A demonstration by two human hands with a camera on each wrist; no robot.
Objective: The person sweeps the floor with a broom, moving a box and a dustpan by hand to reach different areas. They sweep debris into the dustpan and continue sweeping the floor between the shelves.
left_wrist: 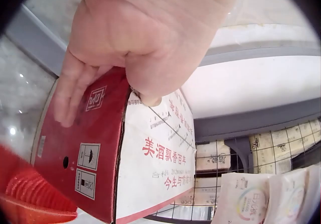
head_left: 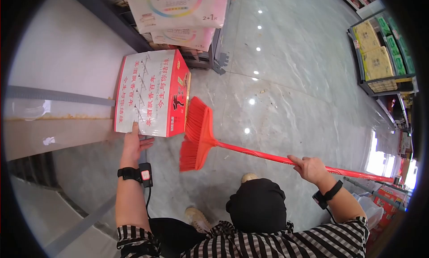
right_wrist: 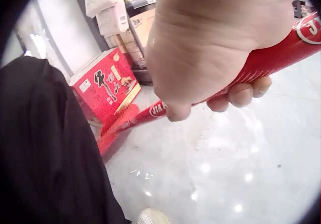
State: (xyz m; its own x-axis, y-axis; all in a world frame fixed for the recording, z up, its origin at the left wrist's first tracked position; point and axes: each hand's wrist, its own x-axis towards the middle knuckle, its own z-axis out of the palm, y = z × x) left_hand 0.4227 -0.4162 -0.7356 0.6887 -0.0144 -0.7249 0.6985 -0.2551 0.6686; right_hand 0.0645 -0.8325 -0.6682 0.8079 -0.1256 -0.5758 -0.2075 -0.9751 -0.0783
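My right hand [head_left: 311, 169] wraps round the red handle [right_wrist: 268, 61] of a broom. The red broom head [head_left: 206, 132] lies at the floor with its bristles [head_left: 190, 156] up against a cardboard box. That box [head_left: 149, 92] has a white top with red lettering and red sides. My left hand [left_wrist: 145, 38] rests on the box's near edge, its thumb on the white top. In the left wrist view its fingers [left_wrist: 65, 96] lie fairly straight along the red side, beside a printed umbrella mark.
A shelf rack with packs of pads [head_left: 178, 10] stands behind the box. The white shelf base [head_left: 58, 103] runs along the left. Glossy tile floor [head_left: 277, 115] stretches ahead. Farther right is a rack of yellow tissue packs [head_left: 377, 63]. My shoes [head_left: 198, 218] are below.
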